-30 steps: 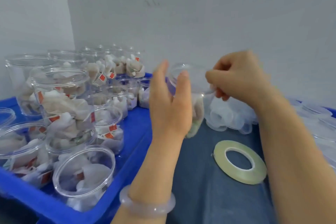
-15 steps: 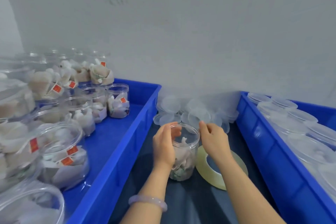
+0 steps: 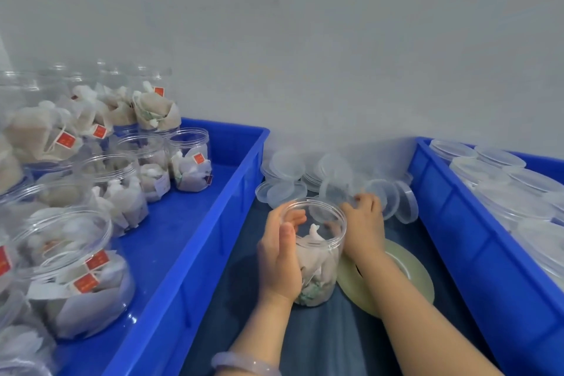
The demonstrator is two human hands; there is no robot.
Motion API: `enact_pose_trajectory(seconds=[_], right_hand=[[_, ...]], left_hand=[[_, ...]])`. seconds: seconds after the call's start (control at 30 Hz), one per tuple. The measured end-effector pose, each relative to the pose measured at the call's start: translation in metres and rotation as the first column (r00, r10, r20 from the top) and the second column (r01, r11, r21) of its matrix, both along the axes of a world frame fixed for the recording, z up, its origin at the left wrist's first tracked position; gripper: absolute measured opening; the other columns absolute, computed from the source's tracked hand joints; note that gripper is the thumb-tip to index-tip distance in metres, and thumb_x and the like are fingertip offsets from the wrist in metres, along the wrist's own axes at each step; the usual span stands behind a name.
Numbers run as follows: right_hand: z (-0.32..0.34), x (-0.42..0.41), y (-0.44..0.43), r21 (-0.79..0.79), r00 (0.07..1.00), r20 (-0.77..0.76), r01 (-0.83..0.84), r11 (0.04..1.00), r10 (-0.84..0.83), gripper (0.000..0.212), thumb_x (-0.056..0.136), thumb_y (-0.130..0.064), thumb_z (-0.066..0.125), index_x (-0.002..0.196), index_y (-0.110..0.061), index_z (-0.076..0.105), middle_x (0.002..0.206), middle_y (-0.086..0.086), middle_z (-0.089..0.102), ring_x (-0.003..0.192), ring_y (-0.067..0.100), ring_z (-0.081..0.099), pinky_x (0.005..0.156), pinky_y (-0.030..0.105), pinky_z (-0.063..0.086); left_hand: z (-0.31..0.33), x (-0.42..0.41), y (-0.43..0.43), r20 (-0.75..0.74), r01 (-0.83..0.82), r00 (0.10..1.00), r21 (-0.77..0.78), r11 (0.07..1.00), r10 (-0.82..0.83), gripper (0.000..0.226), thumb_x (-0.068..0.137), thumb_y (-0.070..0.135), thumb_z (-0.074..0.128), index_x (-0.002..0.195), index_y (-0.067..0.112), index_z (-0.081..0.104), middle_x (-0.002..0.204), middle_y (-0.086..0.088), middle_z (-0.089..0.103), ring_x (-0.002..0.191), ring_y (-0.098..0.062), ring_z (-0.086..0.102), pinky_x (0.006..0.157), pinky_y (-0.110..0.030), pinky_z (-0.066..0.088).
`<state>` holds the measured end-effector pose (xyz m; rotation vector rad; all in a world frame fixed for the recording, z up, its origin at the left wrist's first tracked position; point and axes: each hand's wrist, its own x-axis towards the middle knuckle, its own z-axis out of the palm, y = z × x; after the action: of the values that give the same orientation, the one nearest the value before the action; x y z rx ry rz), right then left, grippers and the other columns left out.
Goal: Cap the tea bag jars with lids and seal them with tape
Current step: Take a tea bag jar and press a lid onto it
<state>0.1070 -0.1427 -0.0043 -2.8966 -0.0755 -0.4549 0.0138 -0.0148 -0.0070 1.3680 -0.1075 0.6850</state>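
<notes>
capping step, just opening up. lower centre of the frame, 1 open jar of tea bags stands on the dark counter. the left hand is wrapped round its side, thumb near the rim. the right hand is just behind the jar at the lid pile, fingers curled onto 1 clear lid. it looks like a pinch, though the plastic is hazy. next, i'd say: lift that lid free of its neighbours, bring it flat over the mouth and press it down while the left hand steadies. taping comes after.

the tally: 2 hands, 1 jar on the counter, 1 tape roll lying flat at lower right, partly under the right forearm. 2 blue bins: the left bin holds uncapped jars, at least 8, too stacked and blurred to count exactly. the right bin shows at least 6 capped tops. loose lids: roughly 12, overlapping.
</notes>
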Motion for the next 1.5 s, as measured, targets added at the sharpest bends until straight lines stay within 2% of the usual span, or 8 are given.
enact_pose_trajectory(seconds=[0.27, 0.63, 0.77, 0.87, 1.0, 1.07, 1.33, 1.5], right_hand=[[-0.005, 0.000, -0.002, 0.083, 0.995, 0.048, -0.096, 0.992, 0.092, 0.017, 0.094, -0.028, 0.052, 0.101, -0.019, 0.065, 0.158, 0.002, 0.019, 0.146, 0.030, -0.005, 0.117, 0.042, 0.001], [0.001, -0.011, -0.006, 0.716, 0.973, 0.097, -0.213, 0.665, 0.208, 0.019, 0.073, -0.012, 0.077, 0.073, -0.005, 0.059, 0.101, -0.010, 0.064, 0.104, 0.012, 0.057, 0.090, 0.033, 0.041], [0.045, -0.026, 0.000, 0.968, 0.966, 0.228, -0.212, 0.137, -0.121, 0.010, 0.086, -0.017, 0.068, 0.086, -0.020, 0.058, 0.073, -0.007, 0.065, 0.062, 0.001, 0.063, 0.060, 0.024, 0.048], [0.089, -0.044, 0.003, 0.960, 0.989, 0.112, -0.082, -0.269, 0.099, 0.005, 0.090, -0.016, 0.062, 0.089, -0.014, 0.067, 0.058, -0.007, 0.062, 0.042, 0.007, 0.053, 0.040, 0.016, 0.039], [0.103, -0.062, 0.018, 0.744, 0.960, -0.002, -0.185, 0.642, 0.279, 0.013, 0.086, -0.017, 0.066, 0.095, -0.016, 0.074, 0.086, -0.008, 0.068, 0.073, 0.004, 0.059, 0.074, 0.022, 0.046], [0.100, -0.066, 0.026, 0.417, 0.970, 0.101, -0.242, 0.876, 0.220, 0.021, 0.089, -0.015, 0.058, 0.103, -0.020, 0.073, 0.106, -0.006, 0.067, 0.106, 0.013, 0.053, 0.090, 0.018, 0.030], [0.097, -0.097, 0.056, 0.357, 0.924, 0.062, -0.373, 0.856, 0.377, 0.042, 0.073, -0.040, 0.047, 0.106, -0.026, 0.069, 0.065, -0.013, 0.056, 0.075, 0.015, 0.055, 0.071, 0.028, 0.044], [0.095, -0.101, 0.051, 0.206, 0.849, 0.101, -0.527, 0.824, 0.518, 0.037, 0.087, -0.044, 0.057, 0.114, -0.021, 0.068, 0.112, -0.008, 0.069, 0.106, 0.023, 0.059, 0.087, 0.037, 0.047]], left_hand=[[0.002, -0.002, 0.000, -0.019, -0.008, 1.000, -0.004, 1.000, 0.008, 0.048, 0.081, 0.059, 0.032, 0.105, 0.028, 0.060, 0.101, 0.002, 0.069, 0.100, -0.012, 0.065, 0.088, -0.031, 0.049], [0.004, -0.005, 0.002, -0.035, 0.008, 0.999, 0.019, 1.000, -0.007, 0.048, 0.078, 0.061, 0.030, 0.104, 0.032, 0.058, 0.100, 0.003, 0.068, 0.098, -0.007, 0.063, 0.088, -0.026, 0.048], [0.001, -0.004, 0.003, -0.040, 0.016, 0.999, 0.013, 1.000, -0.016, 0.048, 0.078, 0.061, 0.031, 0.106, 0.032, 0.058, 0.101, 0.004, 0.069, 0.099, -0.007, 0.064, 0.092, -0.036, 0.049], [0.001, -0.003, 0.001, -0.040, 0.015, 0.999, 0.001, 1.000, -0.015, 0.044, 0.079, 0.059, 0.032, 0.104, 0.034, 0.059, 0.098, 0.009, 0.069, 0.099, -0.007, 0.064, 0.091, -0.037, 0.049], [0.002, -0.004, 0.002, -0.026, 0.028, 0.999, -0.001, 1.000, -0.028, 0.043, 0.080, 0.060, 0.032, 0.104, 0.035, 0.058, 0.097, 0.023, 0.068, 0.098, -0.001, 0.063, 0.088, -0.031, 0.048], [0.001, -0.004, 0.002, -0.018, 0.033, 0.999, -0.005, 0.999, -0.033, 0.044, 0.081, 0.061, 0.033, 0.105, 0.034, 0.058, 0.097, 0.021, 0.069, 0.100, -0.004, 0.063, 0.090, -0.031, 0.047], [0.004, -0.007, 0.003, -0.098, 0.007, 0.995, -0.018, 1.000, -0.008, 0.037, 0.095, 0.049, 0.028, 0.099, 0.032, 0.061, 0.091, 0.026, 0.068, 0.091, 0.001, 0.062, 0.073, -0.007, 0.044], [0.003, -0.002, 0.002, -0.143, 0.084, 0.986, 0.009, 0.996, -0.082, 0.041, 0.104, 0.031, 0.028, 0.113, 0.009, 0.062, 0.114, -0.009, 0.067, 0.102, -0.011, 0.062, 0.089, -0.021, 0.047]])
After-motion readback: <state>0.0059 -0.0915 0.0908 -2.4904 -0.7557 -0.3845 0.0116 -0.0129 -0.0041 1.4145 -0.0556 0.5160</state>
